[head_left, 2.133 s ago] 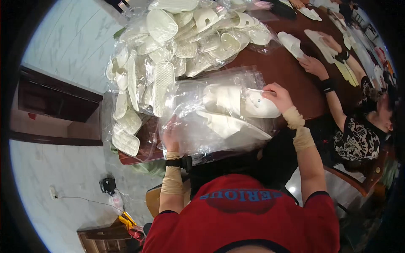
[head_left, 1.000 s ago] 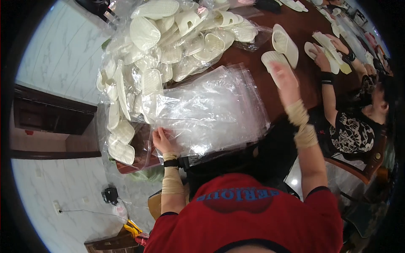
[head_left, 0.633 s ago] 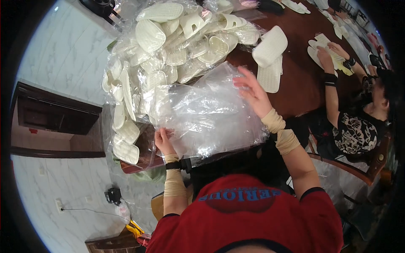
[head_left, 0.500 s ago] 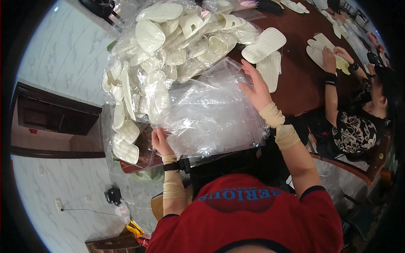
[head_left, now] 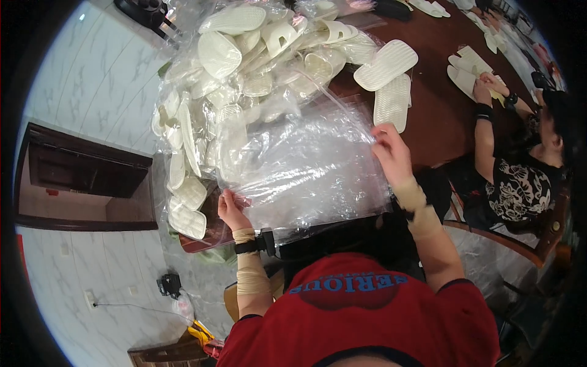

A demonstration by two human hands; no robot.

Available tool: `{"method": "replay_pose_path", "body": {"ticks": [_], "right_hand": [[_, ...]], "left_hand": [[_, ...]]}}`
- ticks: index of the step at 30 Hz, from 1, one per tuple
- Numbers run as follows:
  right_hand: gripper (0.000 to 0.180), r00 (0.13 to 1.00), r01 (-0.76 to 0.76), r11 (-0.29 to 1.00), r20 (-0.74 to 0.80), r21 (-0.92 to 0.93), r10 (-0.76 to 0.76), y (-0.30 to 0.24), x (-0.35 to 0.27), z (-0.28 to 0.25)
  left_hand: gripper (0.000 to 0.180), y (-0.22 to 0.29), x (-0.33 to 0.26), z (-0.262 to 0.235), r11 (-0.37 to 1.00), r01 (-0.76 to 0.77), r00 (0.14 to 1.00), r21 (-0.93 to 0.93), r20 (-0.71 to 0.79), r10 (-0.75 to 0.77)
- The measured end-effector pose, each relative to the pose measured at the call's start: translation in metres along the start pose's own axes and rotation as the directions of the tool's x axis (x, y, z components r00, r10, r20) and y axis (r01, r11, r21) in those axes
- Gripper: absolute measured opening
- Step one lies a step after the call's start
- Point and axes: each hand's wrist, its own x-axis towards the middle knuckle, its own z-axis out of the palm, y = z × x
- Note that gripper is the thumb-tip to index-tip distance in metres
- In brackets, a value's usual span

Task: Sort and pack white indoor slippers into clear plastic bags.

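Clr plstc bags [head_left: 312, 168] lie btwn both hands [head_left: 232, 210] [head_left: 395, 156].

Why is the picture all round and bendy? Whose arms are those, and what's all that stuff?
There's no robot here, just a person. The camera sits on their head, looking down; its wide fisheye lens bends everything. The arms are theirs. The left hand and right hand each hold an edge of a clear plastic bag. On the brown table there's also a heap of pale slippers in plastic, and two more slippers overlapping nearby. Another person works at the right.
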Motion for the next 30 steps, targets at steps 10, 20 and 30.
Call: {"method": "replay_pose_path", "body": {"ticks": [10, 20, 30], "right_hand": [[0.047, 0.662, 0.732, 0.478, 0.339, -0.486, -0.669, -0.071, -0.080, 0.029], [0.044, 0.883, 0.413, 0.791, -0.015, -0.451, -0.470, 0.009, -0.026, 0.051], [0.023, 0.957, -0.286, 0.942, 0.093, 0.176, 0.274, 0.020, 0.021, 0.011]], "left_hand": [[0.022, 0.007, -0.046, 0.021, 0.947, -0.064, 0.998, 0.315, 0.040, 0.055], [0.033, 0.076, -0.017, -0.019, 0.773, -0.137, 0.934, 0.620, 0.341, -0.109], [0.032, 0.060, 0.032, 0.074, 0.795, 0.352, 0.804, 0.494, 0.275, -0.527]]}}
